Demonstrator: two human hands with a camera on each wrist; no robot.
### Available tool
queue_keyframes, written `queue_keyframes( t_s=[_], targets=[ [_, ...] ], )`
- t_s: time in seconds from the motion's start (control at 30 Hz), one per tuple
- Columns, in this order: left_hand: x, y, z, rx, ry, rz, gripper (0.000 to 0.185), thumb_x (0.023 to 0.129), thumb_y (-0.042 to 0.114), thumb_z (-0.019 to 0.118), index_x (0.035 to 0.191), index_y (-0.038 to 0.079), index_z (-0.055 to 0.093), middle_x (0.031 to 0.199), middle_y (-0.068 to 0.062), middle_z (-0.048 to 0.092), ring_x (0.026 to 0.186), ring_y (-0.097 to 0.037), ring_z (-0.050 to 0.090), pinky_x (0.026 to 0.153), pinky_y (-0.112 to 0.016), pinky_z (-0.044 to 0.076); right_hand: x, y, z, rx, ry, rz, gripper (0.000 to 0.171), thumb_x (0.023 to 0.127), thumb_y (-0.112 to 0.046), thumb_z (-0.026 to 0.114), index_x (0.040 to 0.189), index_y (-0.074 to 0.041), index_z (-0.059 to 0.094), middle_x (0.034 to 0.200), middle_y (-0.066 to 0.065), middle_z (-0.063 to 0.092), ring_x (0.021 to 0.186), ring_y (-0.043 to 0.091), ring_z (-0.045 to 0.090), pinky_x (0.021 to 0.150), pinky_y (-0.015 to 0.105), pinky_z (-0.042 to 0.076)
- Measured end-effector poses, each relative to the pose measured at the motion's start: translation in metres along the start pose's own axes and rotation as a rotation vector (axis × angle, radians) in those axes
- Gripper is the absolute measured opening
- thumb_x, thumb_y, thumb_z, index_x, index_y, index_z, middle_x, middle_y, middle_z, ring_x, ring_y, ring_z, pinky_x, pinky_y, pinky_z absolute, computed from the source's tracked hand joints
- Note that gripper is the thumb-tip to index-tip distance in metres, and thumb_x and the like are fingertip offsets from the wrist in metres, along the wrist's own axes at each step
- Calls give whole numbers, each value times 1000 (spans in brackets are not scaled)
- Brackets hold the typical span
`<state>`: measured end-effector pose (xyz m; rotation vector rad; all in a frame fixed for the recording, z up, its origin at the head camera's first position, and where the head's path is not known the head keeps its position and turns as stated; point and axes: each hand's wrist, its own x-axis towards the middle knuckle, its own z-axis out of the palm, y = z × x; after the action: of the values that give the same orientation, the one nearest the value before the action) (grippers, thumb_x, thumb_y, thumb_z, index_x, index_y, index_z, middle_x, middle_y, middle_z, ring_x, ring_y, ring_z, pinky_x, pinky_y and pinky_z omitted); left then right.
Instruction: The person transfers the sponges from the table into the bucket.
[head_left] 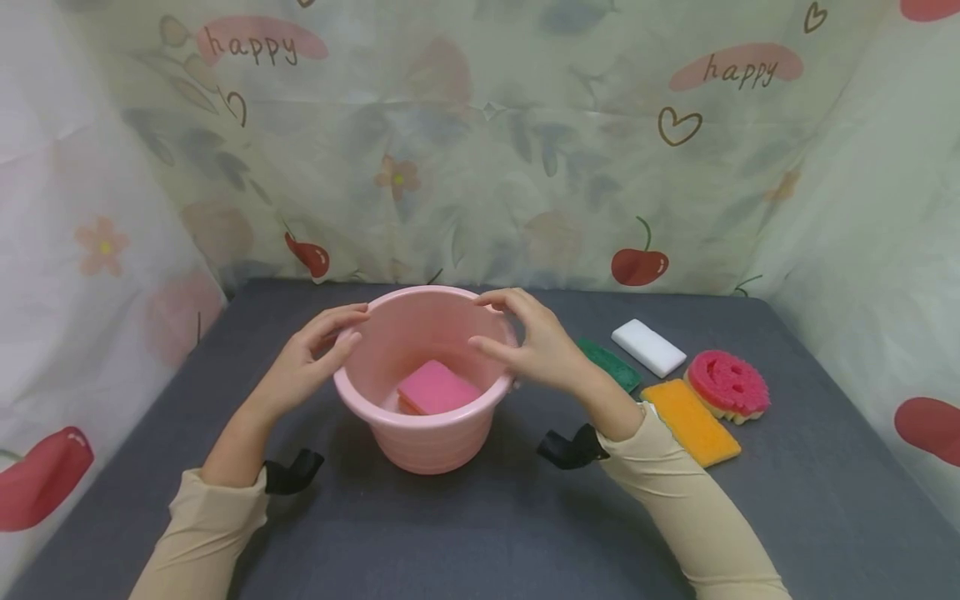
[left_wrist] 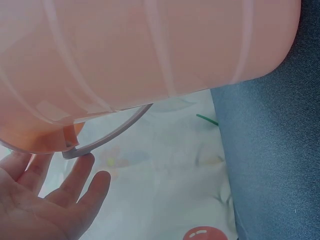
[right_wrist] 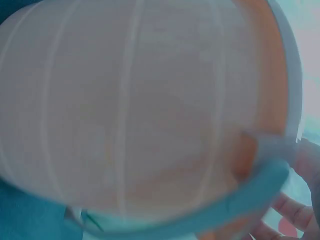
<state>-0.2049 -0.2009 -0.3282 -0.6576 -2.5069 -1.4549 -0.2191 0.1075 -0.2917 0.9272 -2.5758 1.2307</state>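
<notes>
At surface centre, the pink bucket (head_left: 427, 433) holds a pink sponge (head_left: 437, 388), partly hidden. Left hand (head_left: 303, 367) at 9 o'clock and right hand (head_left: 536, 342) at 3 o'clock rest relaxed fingers (left_wrist: 80, 172) on its rim; the right wrist view is blurred.

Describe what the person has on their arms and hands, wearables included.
Both arms wear long beige sleeves, left sleeve and right sleeve, ending at the wrists. A black strap-like mount sits at each cuff: left mount, right mount. The left hand and right hand are bare: no gloves, and no rings or watch that I can make out. No markings on the sleeves.
</notes>
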Motion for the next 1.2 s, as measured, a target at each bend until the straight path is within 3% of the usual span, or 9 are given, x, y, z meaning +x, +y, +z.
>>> queue_keyframes(
  t_s=[0.17,0.33,0.43,0.57,0.77,0.87,1.2],
  targets=[
    [1,1,0,3,-1,-4,35,95,16,53,128,7,53,142,-10,45,132,-26,38,106,-51,33,-9,10,-13,-24,40,7,47,82,-21,71,124,-7,54,123,8,56,116,23,51,103,44,39],
    [1,2,0,18,2,-5,35,95,17,53,128,8,54,141,-8,46,131,-14,40,101,-18,35,-18,20,-21,-41,54,40,44,83,-20,70,123,-9,55,123,8,57,117,24,52,103,43,40],
    [1,1,0,14,4,1,35,95,16,53,128,8,54,141,-9,46,126,1,40,96,-7,32,-24,27,-25,-50,54,61,44,83,-21,70,123,-10,55,124,8,57,118,25,52,104,44,39],
    [0,1,0,8,3,1,35,95,16,53,128,8,54,141,-10,46,122,9,38,95,-7,33,-31,36,-31,-60,54,94,44,84,-22,69,124,-9,54,125,9,57,119,26,51,104,46,38],
    [0,2,1,9,-3,-13,35,95,17,53,129,7,53,142,-9,45,131,-18,40,95,-7,32,-41,56,-42,-77,73,147,45,86,-23,67,126,-8,52,128,13,55,122,29,49,105,48,37],
    [0,2,0,11,-4,-16,35,95,17,53,129,7,53,142,-10,45,132,-25,39,95,-7,32,-46,67,-49,-95,85,171,46,86,-22,67,126,-7,51,129,15,55,122,30,49,104,49,37],
    [0,2,1,21,1,-15,35,95,18,53,129,7,53,142,-9,45,129,-15,41,95,-6,32,-59,96,-64,-142,93,284,46,89,-25,63,128,-5,48,129,18,53,119,35,49,102,53,37]
  ],
)
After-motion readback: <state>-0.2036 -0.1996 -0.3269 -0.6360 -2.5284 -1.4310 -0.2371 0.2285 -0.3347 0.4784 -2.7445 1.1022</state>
